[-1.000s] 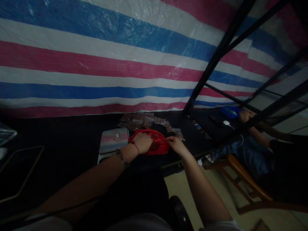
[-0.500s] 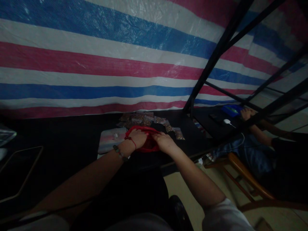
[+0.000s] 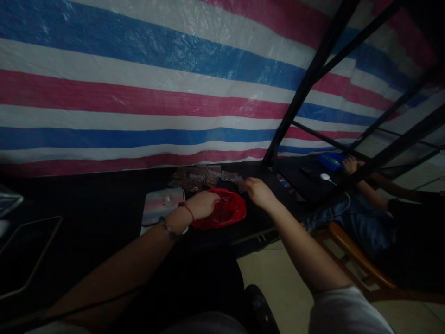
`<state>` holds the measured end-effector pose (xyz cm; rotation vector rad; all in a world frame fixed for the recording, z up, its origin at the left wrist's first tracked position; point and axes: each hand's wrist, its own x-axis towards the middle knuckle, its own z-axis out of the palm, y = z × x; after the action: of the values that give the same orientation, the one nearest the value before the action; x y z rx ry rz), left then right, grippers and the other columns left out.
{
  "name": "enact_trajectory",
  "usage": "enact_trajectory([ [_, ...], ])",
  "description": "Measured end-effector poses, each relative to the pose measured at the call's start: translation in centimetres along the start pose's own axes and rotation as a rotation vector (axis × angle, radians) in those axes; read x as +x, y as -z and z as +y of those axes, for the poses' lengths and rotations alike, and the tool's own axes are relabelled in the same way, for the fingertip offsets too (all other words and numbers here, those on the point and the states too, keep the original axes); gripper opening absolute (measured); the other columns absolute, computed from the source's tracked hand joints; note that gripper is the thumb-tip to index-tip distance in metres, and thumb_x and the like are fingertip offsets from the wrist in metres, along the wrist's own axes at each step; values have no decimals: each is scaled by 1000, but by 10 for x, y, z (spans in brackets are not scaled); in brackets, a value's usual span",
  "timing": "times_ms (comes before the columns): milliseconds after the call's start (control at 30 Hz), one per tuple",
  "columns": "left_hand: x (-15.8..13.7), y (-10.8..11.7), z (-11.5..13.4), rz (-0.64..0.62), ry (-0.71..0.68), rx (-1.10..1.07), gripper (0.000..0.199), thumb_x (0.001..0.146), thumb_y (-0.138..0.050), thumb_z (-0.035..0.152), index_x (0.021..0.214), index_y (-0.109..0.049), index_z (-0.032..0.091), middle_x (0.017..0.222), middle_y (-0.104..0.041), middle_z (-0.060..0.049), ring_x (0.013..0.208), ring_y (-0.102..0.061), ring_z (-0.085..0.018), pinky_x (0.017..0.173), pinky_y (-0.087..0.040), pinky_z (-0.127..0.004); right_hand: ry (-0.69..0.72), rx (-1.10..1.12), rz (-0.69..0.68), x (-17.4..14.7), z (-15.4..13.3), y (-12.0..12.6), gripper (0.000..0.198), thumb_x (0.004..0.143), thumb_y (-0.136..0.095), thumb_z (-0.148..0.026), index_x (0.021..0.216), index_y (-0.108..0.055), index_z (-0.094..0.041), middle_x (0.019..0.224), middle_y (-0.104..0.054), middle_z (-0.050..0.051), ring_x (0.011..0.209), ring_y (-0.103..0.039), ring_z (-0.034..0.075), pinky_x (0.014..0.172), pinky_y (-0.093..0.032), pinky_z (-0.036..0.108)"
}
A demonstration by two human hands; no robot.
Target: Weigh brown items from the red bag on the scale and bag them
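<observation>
A red plastic bag (image 3: 233, 214) lies on the black table with its mouth spread open toward me. At its left rim, my left hand (image 3: 204, 205) is closed on the plastic, its fingertips partly hidden in the folds. Just right of the bag, my right hand (image 3: 261, 194) pinches a small clear zip bag (image 3: 242, 184) of brown bits, largely covered by the fingers. Several more such zip bags (image 3: 200, 177) lie in a loose pile behind the red bag. What the red bag holds is too dark to make out.
A pale tablet-like object (image 3: 162, 207) lies left of the red bag. A dark-screened device (image 3: 29, 253) is at the far left. Black metal bars (image 3: 295, 109) rise on the right. Beyond them, another person's hand (image 3: 350, 164) is near a blue bag (image 3: 330, 161).
My right hand has left the red bag's mouth and moved right to the zip bags. The red bag has shifted slightly right and its opening shows more, with my left hand still on it.
</observation>
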<state>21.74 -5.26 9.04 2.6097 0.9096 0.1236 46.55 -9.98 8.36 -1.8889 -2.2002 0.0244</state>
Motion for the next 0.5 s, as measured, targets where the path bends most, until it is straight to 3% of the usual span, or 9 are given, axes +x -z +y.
enact_trajectory([
  [100,-13,16,-3,121,43,-42,24,85,-50,23,96,-72,20,98,-72,-6,92,-65,-19,86,-47,-29,-386,-89,11,-12,32,-13,41,88,-51,-32,124,-57,-11,115,-60,21,104,-59,29,89,-42,38],
  [167,-25,26,-6,193,112,-66,24,85,-51,29,93,-71,19,94,-72,-5,86,-65,-19,80,-48,-27,-521,-76,-57,-19,46,-28,56,83,-58,-45,127,-53,-12,115,-59,21,102,-60,31,85,-44,37],
  [300,-61,38,-23,424,268,-69,35,88,-41,35,109,-66,21,94,-71,-3,85,-65,-19,79,-49,-28,-514,6,-95,-22,61,-53,53,75,-66,-33,124,-56,-16,112,-63,15,102,-61,26,83,-44,30],
  [367,-83,37,-41,559,334,-38,40,88,-39,34,117,-61,19,101,-70,-6,92,-64,-22,85,-48,-31,-504,58,-18,-16,65,-57,45,77,-62,-27,121,-59,-15,109,-65,13,100,-62,24,82,-44,28],
  [500,-127,20,-85,757,504,-70,50,86,-43,43,128,-50,17,114,-66,-10,108,-60,-25,95,-47,-36,-491,141,147,9,63,-59,37,85,-53,-31,117,-62,-15,111,-65,12,103,-61,22,88,-43,28],
])
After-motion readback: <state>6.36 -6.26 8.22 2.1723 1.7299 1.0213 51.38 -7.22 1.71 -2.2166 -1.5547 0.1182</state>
